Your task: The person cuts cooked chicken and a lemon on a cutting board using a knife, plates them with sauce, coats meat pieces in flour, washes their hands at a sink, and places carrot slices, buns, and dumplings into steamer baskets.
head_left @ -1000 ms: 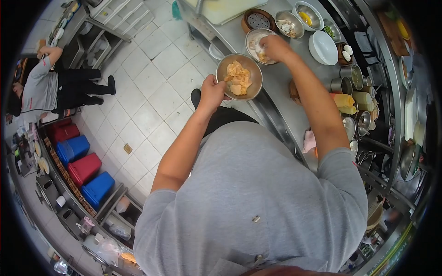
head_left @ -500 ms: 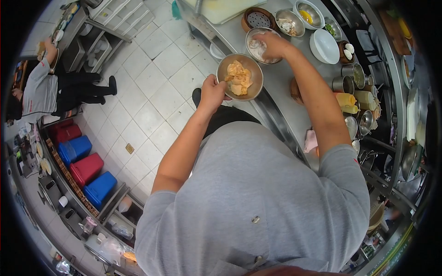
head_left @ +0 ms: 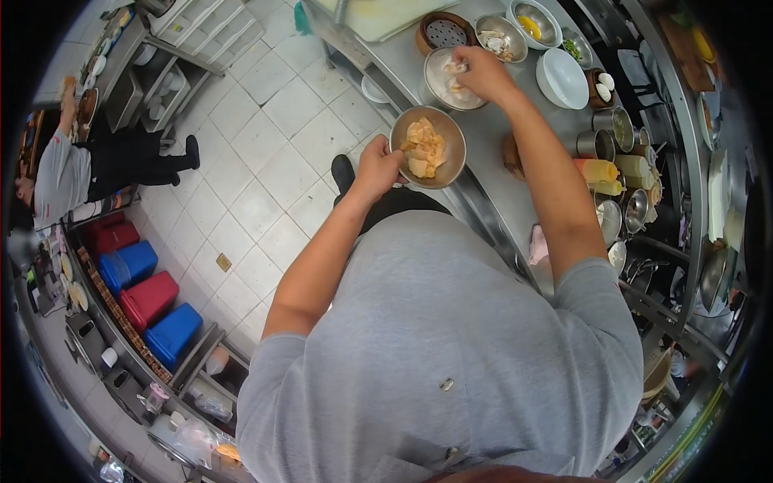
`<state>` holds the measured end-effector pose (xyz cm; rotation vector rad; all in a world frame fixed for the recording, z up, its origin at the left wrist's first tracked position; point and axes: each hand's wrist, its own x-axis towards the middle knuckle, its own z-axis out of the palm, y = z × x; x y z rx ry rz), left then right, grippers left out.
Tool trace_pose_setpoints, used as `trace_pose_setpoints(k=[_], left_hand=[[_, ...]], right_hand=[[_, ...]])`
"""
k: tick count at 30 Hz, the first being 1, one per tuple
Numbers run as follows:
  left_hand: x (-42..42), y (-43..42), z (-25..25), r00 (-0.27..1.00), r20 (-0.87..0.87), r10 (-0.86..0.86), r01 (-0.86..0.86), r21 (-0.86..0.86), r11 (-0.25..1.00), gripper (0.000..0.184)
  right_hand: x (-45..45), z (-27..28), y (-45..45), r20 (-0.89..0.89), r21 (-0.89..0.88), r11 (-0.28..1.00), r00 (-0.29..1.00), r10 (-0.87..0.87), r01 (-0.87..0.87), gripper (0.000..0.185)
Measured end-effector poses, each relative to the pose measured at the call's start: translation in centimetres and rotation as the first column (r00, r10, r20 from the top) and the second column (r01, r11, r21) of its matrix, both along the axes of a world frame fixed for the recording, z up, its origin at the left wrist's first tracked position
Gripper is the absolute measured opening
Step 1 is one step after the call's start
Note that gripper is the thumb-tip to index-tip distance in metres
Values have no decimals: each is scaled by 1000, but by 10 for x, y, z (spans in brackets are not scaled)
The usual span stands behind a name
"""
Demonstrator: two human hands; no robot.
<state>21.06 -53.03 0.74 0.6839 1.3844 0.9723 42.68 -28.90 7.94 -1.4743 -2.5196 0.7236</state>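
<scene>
My left hand (head_left: pixel 377 167) grips the rim of a metal bowl (head_left: pixel 457 161), thumb at its edge, held out past the counter's front edge. Inside lie wet, orange-yellow pieces that look like marinated meat (head_left: pixel 423 145). My right hand (head_left: pixel 488 76) is above a second metal bowl (head_left: pixel 429 90) on the counter, which holds white flour-like powder (head_left: pixel 440 79). Its fingers are pinched on a powder-coated piece (head_left: pixel 458 68), partly hidden by them. Just beyond sits a metal bowl of pale coated bits (head_left: pixel 496 40).
Around the counter (head_left: pixel 515 137) stand a round brown container (head_left: pixel 423 34), a bowl with yellow egg (head_left: pixel 530 26), a white bowl (head_left: pixel 564 79), chopped greens (head_left: pixel 572 50), white eggs (head_left: pixel 605 82) and squeeze bottles (head_left: pixel 596 171). A cutting board (head_left: pixel 382 18) lies far left. Another person (head_left: pixel 64 161) stands across the aisle.
My right hand has risen from deep in the powder bowl, fingers now pinched on a coated piece. The left hand and its bowl have shifted slightly right and nearer my body.
</scene>
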Motion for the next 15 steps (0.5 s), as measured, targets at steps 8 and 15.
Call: trace_pose_setpoints(k=[8, 15], left_hand=[[23, 9, 5, 994, 64, -87, 88, -11, 996, 10], [52, 8, -15, 981, 142, -130, 131, 2, 991, 11]], right_hand=[[24, 32, -28, -174, 57, 985, 973, -149, 162, 31], [20, 28, -140, -153, -357, 907, 944, -292, 223, 30]])
